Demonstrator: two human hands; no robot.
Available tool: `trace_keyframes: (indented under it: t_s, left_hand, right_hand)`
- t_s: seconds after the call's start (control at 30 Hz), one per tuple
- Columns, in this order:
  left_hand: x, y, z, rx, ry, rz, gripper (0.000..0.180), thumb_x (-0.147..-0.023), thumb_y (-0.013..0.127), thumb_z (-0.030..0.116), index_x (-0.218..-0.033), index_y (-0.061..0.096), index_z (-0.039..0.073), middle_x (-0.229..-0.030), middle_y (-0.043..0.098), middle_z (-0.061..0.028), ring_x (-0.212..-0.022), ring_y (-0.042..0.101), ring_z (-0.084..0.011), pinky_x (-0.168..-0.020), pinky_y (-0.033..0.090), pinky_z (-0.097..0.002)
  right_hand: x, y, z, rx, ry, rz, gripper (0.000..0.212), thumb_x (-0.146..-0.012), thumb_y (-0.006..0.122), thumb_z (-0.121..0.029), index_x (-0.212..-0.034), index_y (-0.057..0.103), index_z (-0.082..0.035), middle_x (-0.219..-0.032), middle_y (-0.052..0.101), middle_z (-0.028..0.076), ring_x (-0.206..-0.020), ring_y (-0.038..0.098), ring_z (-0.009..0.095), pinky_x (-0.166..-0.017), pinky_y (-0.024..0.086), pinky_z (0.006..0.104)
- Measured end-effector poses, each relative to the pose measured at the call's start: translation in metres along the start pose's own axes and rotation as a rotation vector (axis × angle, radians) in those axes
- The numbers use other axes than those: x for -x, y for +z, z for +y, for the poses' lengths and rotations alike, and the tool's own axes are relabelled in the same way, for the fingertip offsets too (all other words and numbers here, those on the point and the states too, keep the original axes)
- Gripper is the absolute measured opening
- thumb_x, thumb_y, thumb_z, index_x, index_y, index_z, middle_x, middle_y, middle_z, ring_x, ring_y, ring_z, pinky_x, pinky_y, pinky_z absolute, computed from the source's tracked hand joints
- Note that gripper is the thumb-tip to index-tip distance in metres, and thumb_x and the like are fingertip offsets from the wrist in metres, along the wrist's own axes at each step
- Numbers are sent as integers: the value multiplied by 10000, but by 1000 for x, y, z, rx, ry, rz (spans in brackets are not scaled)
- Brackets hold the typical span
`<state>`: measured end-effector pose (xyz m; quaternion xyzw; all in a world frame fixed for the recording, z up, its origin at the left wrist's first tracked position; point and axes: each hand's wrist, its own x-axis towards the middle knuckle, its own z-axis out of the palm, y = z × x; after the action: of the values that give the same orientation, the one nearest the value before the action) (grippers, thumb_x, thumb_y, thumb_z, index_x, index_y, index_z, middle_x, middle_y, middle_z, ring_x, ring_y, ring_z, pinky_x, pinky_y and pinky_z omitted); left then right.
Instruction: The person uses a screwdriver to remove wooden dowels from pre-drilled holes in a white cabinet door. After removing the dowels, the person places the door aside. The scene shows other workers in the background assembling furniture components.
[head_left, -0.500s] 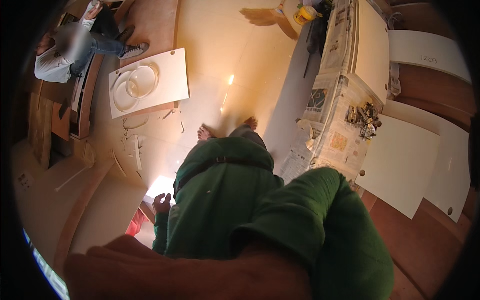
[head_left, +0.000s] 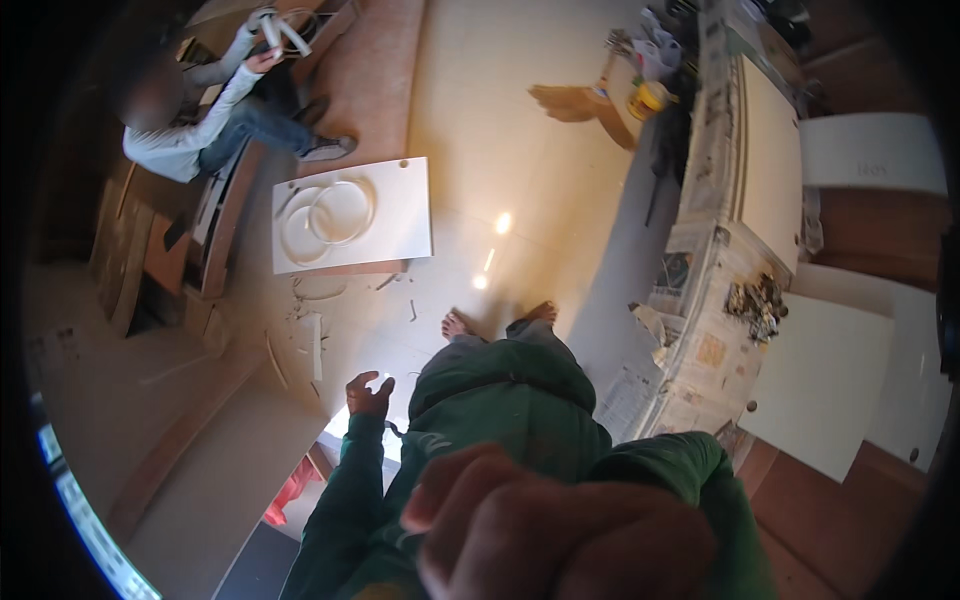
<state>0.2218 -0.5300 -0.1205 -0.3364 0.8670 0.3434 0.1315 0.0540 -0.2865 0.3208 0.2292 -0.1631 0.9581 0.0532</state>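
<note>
My left hand (head_left: pixel 369 395) hangs out to my left, above the floor. Its thumb and fingers are apart, a little bent, and nothing is in them. Close to the camera at the lower middle, my right hand (head_left: pixel 560 535) looks large and blurred. Its fingers are curled in; whatever they may hold is hidden. Left of my feet lies a white board (head_left: pixel 405 225) bearing two overlapping rings of pale edging strip (head_left: pixel 342 212). To my right, a heap of metal hinges (head_left: pixel 757 308) sits on newspaper (head_left: pixel 712 350).
A person (head_left: pixel 215 120) sits at the far left, holding pale strips (head_left: pixel 285 35). A broom (head_left: pixel 575 103) and yellow tub (head_left: pixel 648 100) are ahead. White panels (head_left: pixel 830 375) lie on the right. Offcuts (head_left: pixel 317 345) litter the floor; a large board (head_left: pixel 230 460) stands at the left.
The view has tilted, so the room sits lower and further right. My right hand has shifted rightward in the picture and looks more curled. The seated person's hands now show pale strips.
</note>
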Motion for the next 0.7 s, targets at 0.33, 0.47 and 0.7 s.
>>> trace_keyframes:
  t_s: [0.33, 0.47, 0.7]
  left_hand:
    - [-11, -17, -103, -102, -11, -64, 605, -745, 870, 415, -1174, 724, 14, -1213, 715, -218, -1077, 684, -372, -932, 561, -491]
    - [-7, -14, -100, -35, -144, -164, 726, -808, 686, 546, -1323, 571, 49, -1365, 574, -195, -1222, 565, -355, -1024, 464, -511]
    - [-33, -56, 106, 891, -81, -353, 944, -918, 365, 775, -1584, 303, 109, -1631, 328, -154, -1475, 357, -325, -1185, 295, -546]
  right_hand:
    - [-22, -11, -32, 737, 164, -636, 339, -994, 688, -366, -892, 610, -53, -905, 585, 79, -852, 560, 258, -711, 438, 382]
    - [-10, -49, -6, 812, 32, -427, 234, -901, 740, -245, -903, 604, -55, -999, 629, 104, -960, 635, 268, -865, 507, 434]
    - [9, -157, 50, 1969, 650, -694, 839, -933, 705, -561, -1442, 488, 70, -1428, 506, 357, -1330, 523, 470, -1103, 383, 571]
